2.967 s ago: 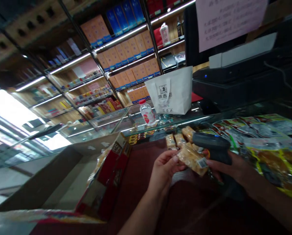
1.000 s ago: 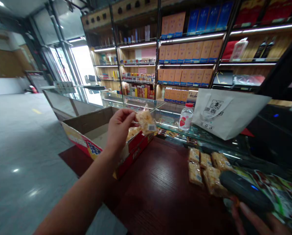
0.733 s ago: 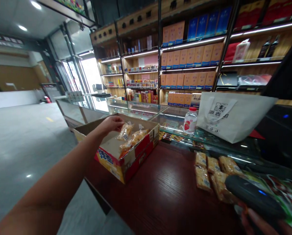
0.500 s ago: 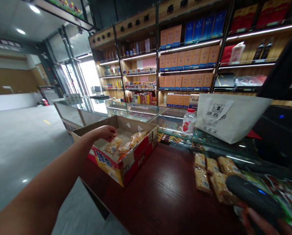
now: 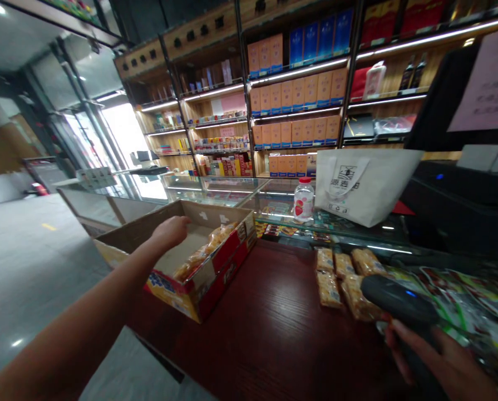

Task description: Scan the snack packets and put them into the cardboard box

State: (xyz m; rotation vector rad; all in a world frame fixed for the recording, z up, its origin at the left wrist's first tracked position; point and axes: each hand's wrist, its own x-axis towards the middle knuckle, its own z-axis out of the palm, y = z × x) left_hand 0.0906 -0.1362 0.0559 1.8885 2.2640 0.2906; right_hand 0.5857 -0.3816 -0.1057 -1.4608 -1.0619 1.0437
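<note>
My left hand (image 5: 171, 231) is over the inside of an open cardboard box (image 5: 227, 262), a finger stretched forward and the rest partly hidden; no packet shows in it. Below and to its right, a row of wrapped snack packets (image 5: 207, 250) lies along the box's near right wall. My right hand (image 5: 444, 356) is wrapped round the handle of a dark barcode scanner (image 5: 399, 298) with a small blue light. The scanner's head is over or beside several clear-wrapped snack packets (image 5: 328, 288) on the dark red counter.
A clear jar with a red lid (image 5: 304, 199) and a white tote bag (image 5: 363, 186) stand on the glass display counter (image 5: 223, 189). Green and white packages (image 5: 453, 295) lie at the right, below a dark monitor (image 5: 449, 94). Shelves of boxed goods line the back.
My left hand has come away from the packet it was at, which now lies with the row in the box. The view has swung right; my right hand still holds the scanner.
</note>
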